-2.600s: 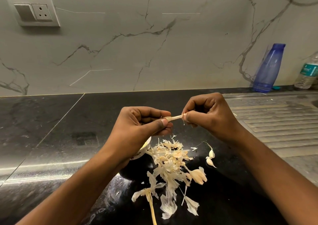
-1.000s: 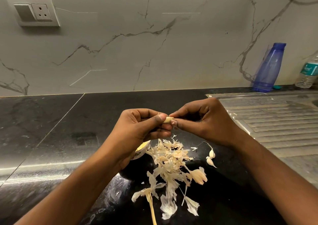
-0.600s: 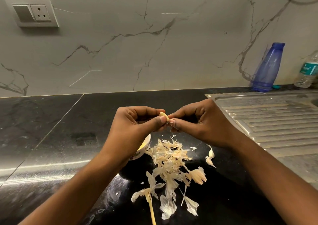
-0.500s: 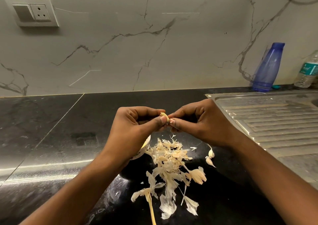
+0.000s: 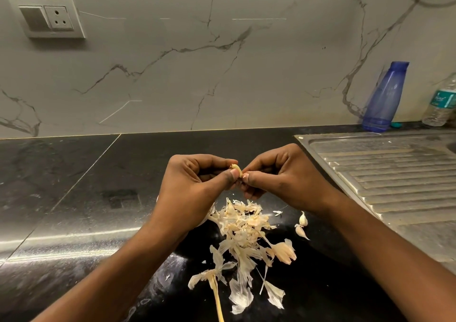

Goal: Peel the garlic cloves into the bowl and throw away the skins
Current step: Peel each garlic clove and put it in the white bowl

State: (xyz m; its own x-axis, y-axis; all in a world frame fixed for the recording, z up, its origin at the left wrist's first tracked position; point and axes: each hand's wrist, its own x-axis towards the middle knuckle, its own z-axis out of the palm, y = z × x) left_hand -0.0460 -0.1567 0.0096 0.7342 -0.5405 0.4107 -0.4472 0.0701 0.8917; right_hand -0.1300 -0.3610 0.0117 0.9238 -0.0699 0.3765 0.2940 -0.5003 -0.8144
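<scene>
The only print in view is on the teal label of a clear plastic water bottle (image 5: 441,102) at the far right edge, and it is too small and blurred to read. Beside it stands a translucent blue bottle (image 5: 383,97), unmarked, with a small teal cap (image 5: 396,124) lying at its foot. A switch-and-socket plate (image 5: 47,17) on the marble wall bears no lettering.

The garlic clove (image 5: 235,168) is held in the air above the black countertop (image 5: 74,198), over the pile of skins. Only a short, curved piece of it shows. That piece arcs from upper left down to the right, towards the right thumbnail. The rest is hidden by fingers, so its full long axis cannot be told. What shows is pale yellow, smooth and bare.

The left hand (image 5: 197,188) pinches the clove between thumb and forefinger, its other fingers curled in behind. The right hand (image 5: 283,181) meets it thumb to thumb and nips the clove's right end with its thumb and forefinger tips, the remaining fingers folded under.

Below lies a loose heap of papery garlic skins (image 5: 244,230), cream to tan, with a dry stalk (image 5: 217,297) trailing towards the viewer. Two unpeeled cloves (image 5: 302,226), white and pointed, lie just right of the heap. A sliver of a white bowl (image 5: 205,220) shows under the left wrist. A ribbed steel drainboard (image 5: 394,173) lies to the right.
</scene>
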